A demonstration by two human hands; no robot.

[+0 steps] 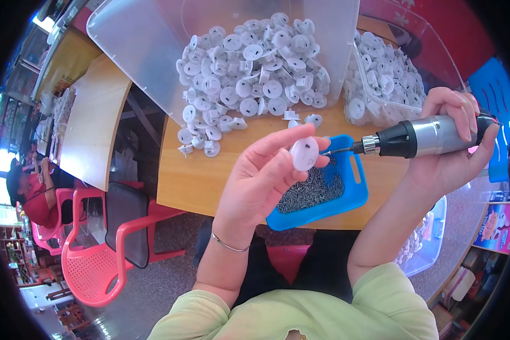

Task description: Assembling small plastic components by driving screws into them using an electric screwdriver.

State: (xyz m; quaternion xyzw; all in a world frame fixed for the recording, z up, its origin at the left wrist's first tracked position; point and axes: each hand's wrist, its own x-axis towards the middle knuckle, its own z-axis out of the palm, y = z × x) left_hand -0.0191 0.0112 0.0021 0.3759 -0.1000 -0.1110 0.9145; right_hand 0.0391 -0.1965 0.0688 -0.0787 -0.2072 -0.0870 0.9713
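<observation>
Between the fingers and thumb of my left hand (260,175) is a white round plastic part (305,154) with a small dark slot, its disc face turned toward me. My right hand (450,136) is wrapped round a silver and black electric screwdriver (430,136), held level. Its thin bit (339,151) points left and ends close beside the plastic part; whether the two touch I cannot tell. Below them on the table stands a blue plastic basket (358,199) of small metal screws (314,195). Several loose white parts (209,133) lie just beyond my left hand.
A large clear bin (136,62) tipped on its side spills a heap of white parts (255,68) onto the wooden table (181,175). Another clear tub (379,110) of them stands at right. Left are a pink chair (93,266), another table (90,124) and a seated person (37,198).
</observation>
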